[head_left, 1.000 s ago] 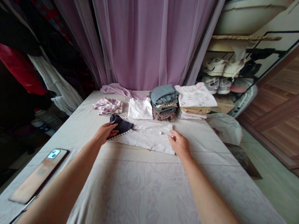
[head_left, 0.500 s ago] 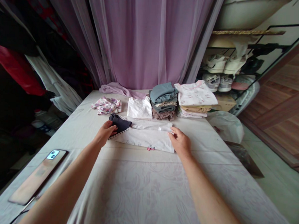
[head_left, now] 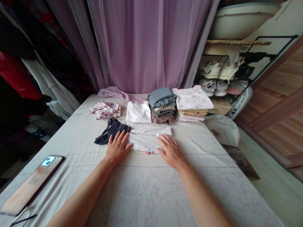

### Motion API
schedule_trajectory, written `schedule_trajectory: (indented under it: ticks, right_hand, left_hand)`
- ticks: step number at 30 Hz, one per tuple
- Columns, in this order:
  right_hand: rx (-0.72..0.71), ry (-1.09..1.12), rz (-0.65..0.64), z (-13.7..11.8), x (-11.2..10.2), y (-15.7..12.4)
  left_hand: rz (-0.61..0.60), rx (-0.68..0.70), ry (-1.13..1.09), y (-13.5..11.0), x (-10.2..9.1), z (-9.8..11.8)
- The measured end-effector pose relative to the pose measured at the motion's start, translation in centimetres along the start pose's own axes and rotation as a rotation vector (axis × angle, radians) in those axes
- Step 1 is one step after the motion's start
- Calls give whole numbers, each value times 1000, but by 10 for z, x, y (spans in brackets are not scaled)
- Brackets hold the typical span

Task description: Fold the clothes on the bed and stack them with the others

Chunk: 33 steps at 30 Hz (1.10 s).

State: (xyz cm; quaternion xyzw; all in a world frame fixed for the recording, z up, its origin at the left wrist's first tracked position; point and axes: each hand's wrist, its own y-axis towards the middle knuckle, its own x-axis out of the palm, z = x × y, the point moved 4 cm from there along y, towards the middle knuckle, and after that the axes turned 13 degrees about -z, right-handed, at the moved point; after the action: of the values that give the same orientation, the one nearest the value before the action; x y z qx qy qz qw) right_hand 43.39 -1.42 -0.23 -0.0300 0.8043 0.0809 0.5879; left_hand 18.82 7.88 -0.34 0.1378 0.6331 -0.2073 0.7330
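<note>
A white garment with a dark navy part (head_left: pixel 116 127) at its left end lies flattened and folded lengthwise on the cloth-covered table. My left hand (head_left: pixel 117 147) rests flat on it, fingers spread, where the navy part meets the white fabric (head_left: pixel 142 142). Toward the garment's right end, my right hand (head_left: pixel 170 150) lies open, palm down, on the white cloth. Between the hands, a small red-pink bow (head_left: pixel 149 153) shows at the near edge. Just behind sits a folded white shirt (head_left: pixel 138 112).
Behind stand a stack of grey and brown clothes (head_left: pixel 163 105), a stack topped by a white-pink shirt (head_left: pixel 192 98), and a crumpled floral piece (head_left: pixel 105 110). A phone (head_left: pixel 31 185) lies at the left edge. Shoes (head_left: pixel 215 71) fill a rack at right.
Both hands have let go of the garment's ends and moved inward, now flat on top. The navy part has spread out to the left. The view has shifted slightly.
</note>
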Motion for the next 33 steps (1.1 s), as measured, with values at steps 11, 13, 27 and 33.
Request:
schedule_trajectory:
  ticks: [11, 13, 27, 33]
  right_hand:
    - [-11, 20, -84, 22, 9, -20]
    - [-14, 41, -15, 30, 3, -29]
    - [40, 155, 158, 30, -14, -29]
    - [401, 145, 135, 66, -27, 11]
  left_hand:
    - [7, 36, 55, -4, -2, 0]
    - [72, 116, 72, -11, -4, 6]
    - [-100, 385, -100, 6, 18, 136]
    - [-116, 350, -120, 12, 20, 154]
